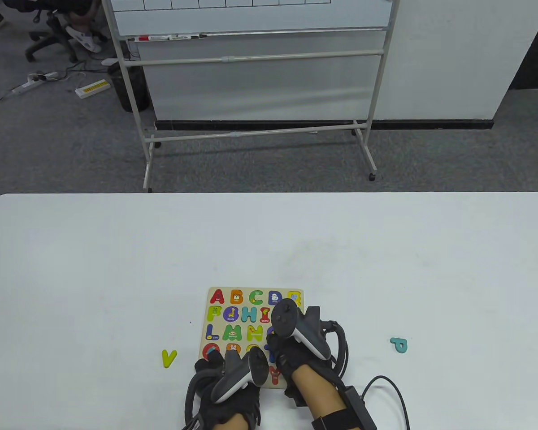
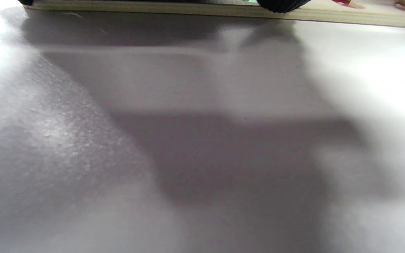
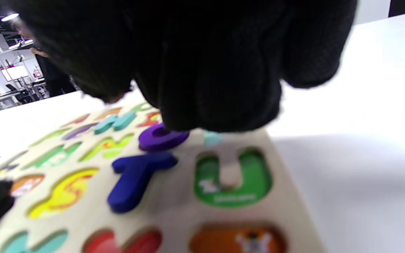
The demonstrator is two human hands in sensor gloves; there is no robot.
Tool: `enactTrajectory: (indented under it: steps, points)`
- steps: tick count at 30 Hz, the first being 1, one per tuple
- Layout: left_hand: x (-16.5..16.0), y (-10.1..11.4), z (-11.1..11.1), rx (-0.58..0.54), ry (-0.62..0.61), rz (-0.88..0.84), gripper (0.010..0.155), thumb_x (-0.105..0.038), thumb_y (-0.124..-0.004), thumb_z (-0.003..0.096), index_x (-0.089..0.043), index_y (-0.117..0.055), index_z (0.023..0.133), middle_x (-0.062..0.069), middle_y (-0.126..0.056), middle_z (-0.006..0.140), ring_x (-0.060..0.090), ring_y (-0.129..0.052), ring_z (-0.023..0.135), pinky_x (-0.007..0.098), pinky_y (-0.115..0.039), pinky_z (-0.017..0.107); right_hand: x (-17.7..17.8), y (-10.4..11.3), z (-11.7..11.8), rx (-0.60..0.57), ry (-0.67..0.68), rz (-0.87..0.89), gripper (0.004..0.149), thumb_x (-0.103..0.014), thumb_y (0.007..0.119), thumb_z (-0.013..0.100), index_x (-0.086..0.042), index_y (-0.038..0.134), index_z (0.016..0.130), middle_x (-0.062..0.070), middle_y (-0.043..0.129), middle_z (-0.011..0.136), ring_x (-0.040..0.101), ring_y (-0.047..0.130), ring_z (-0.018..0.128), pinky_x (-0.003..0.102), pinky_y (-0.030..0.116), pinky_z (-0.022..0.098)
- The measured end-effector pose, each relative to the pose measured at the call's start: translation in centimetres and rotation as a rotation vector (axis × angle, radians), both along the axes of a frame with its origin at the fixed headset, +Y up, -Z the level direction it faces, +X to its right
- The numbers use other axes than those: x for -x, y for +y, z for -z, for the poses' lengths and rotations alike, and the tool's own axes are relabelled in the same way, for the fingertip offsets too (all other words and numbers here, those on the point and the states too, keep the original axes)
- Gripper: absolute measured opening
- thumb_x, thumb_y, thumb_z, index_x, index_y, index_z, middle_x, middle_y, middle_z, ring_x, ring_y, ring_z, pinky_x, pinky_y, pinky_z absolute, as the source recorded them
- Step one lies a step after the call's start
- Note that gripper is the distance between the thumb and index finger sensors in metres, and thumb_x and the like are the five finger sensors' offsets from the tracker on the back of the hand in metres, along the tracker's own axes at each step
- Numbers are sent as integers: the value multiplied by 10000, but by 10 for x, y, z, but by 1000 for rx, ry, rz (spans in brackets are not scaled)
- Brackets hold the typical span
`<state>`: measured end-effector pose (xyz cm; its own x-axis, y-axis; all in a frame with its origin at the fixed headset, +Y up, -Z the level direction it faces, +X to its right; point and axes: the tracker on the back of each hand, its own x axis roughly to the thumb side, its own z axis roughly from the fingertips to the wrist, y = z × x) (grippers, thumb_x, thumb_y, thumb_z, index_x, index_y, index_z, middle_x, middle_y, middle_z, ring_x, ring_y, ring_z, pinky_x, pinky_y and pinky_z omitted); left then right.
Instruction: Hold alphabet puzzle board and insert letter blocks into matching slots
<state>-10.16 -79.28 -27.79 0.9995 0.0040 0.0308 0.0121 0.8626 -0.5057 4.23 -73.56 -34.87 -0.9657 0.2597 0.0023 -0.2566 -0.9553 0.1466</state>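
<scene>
The wooden alphabet puzzle board lies near the table's front edge, with many coloured letters seated in it. My left hand rests on the board's near left corner; in the left wrist view a fingertip lies over the board's edge. My right hand is over the board's right side. In the right wrist view its bunched fingers press on a purple O block. A blue T lies in front of it, beside an empty green U slot.
A yellow V block lies loose on the white table left of the board. A teal P block lies to the right. A black cable runs from my right wrist. A whiteboard stand is beyond the table.
</scene>
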Motion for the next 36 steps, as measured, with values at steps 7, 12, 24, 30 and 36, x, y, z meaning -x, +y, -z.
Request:
enactTrajectory:
  steps: [7,12,24,30,36]
  points:
    - [1,0,0,3,-4,-4,812,-463,-528,515,73,-215,1038,477,-201,1013,770,-332,883,777,-500,586,-60,30,2,-39,-83,-47,542,-434,871,434,-174,858,910,114,993,776,286,1071,561,552,759,585]
    - [1,0,0,5,-4,-2,813,-463,-529,515,74,-215,1038,478,-203,1013,771,-334,883,776,-505,584,-116,37,3,-26,-169,-112,629,-444,873,436,-206,759,1007,150,811,1006,367,933,822,597,668,652]
    - [1,0,0,6,-6,0,813,-463,-527,515,74,-212,1038,478,-201,1013,771,-335,883,776,-505,584,-181,-4,-2,164,-386,-308,767,-445,890,437,-207,598,1104,194,594,1116,442,729,968,670,490,718]
    - [0,1,0,8,-7,2,813,-463,-524,514,75,-210,1037,479,-200,1012,773,-332,882,776,-504,584,-187,-13,-3,186,-437,-418,797,-497,882,434,-178,591,1103,142,761,985,350,861,810,621,582,698]
    - [0,1,0,7,-8,5,812,-463,-522,513,74,-209,1036,480,-200,1011,771,-335,882,776,-506,584,-188,-22,-3,207,-452,-453,692,-472,873,449,-181,689,1049,131,824,961,339,924,786,607,629,683]
